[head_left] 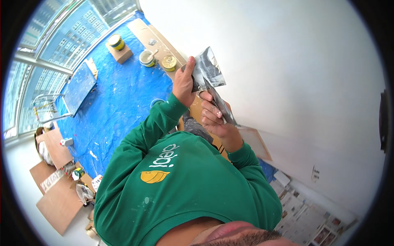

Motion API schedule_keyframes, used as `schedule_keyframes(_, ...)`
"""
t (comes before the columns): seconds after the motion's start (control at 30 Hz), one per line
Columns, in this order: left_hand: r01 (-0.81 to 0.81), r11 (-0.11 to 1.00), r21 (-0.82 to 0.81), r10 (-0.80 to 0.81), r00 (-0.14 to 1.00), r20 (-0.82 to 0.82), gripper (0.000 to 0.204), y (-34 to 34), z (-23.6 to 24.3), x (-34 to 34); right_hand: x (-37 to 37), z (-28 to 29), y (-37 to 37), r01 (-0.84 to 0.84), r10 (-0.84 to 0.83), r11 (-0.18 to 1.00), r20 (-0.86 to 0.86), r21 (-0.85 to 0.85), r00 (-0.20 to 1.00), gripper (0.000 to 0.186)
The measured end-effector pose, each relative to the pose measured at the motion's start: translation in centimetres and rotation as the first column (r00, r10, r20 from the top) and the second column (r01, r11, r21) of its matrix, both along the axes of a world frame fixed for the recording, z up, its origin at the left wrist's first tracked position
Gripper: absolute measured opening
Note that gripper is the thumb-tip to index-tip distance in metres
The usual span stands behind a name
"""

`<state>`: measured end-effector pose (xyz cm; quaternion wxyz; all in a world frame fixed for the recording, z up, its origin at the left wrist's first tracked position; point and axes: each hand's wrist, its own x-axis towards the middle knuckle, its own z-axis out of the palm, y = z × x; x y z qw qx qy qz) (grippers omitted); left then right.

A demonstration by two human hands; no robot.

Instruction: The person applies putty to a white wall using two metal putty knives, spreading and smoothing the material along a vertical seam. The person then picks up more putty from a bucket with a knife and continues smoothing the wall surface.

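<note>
We note right fingers (211, 115) closed round a blade (218, 99), slanting up-left toward the wide plate (209, 69) (left fingers (189, 67) clamp it).

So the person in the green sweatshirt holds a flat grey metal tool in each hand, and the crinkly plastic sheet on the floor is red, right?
Almost! The head view shows the crinkly plastic sheet on the floor is blue, not red. The left hand does hold one flat grey metal tool, the right hand a second such tool.
</note>
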<state>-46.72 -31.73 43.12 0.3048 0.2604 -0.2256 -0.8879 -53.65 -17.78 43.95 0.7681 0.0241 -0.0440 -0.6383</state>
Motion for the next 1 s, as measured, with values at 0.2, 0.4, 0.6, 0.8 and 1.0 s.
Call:
schedule_keyframes(0.2, -0.209, 0.977, -0.032, 0.210, 0.977, 0.045, 0.044, -7.8, -0.2, -2.5, -5.9, -0.8, -6.6, -0.018, 0.044, 0.993, 0.221, -0.120, 0.974, 0.017)
schedule_keyframes(0.4, -0.308, 0.949, -0.062, 0.312, 0.947, 0.073, 0.043, -11.1, 0.4, -3.6, -8.9, -1.5, -12.7, -0.208, 0.235, 0.969, 0.238, -0.133, 0.942, 0.018)
schedule_keyframes(0.6, -0.347, 0.911, -0.225, 0.370, 0.926, 0.070, 0.040, -12.5, 2.2, -4.7, -10.2, -1.6, -16.7, -0.227, 0.226, 0.974, 0.129, -0.008, 0.965, 0.020)
schedule_keyframes(0.8, -0.296, 0.900, -0.319, 0.346, 0.931, 0.114, 0.041, -11.9, 3.4, -6.3, -10.9, -1.7, -21.0, -0.067, 0.108, 0.945, -0.111, 0.320, 0.988, 0.020)
schedule_keyframes(1.0, -0.375, 0.904, -0.204, 0.400, 0.911, 0.099, 0.041, -12.3, 2.5, -6.1, -13.1, -7.2, -24.9, 0.334, -0.110, 0.824, -0.448, 0.457, 0.887, 0.027)
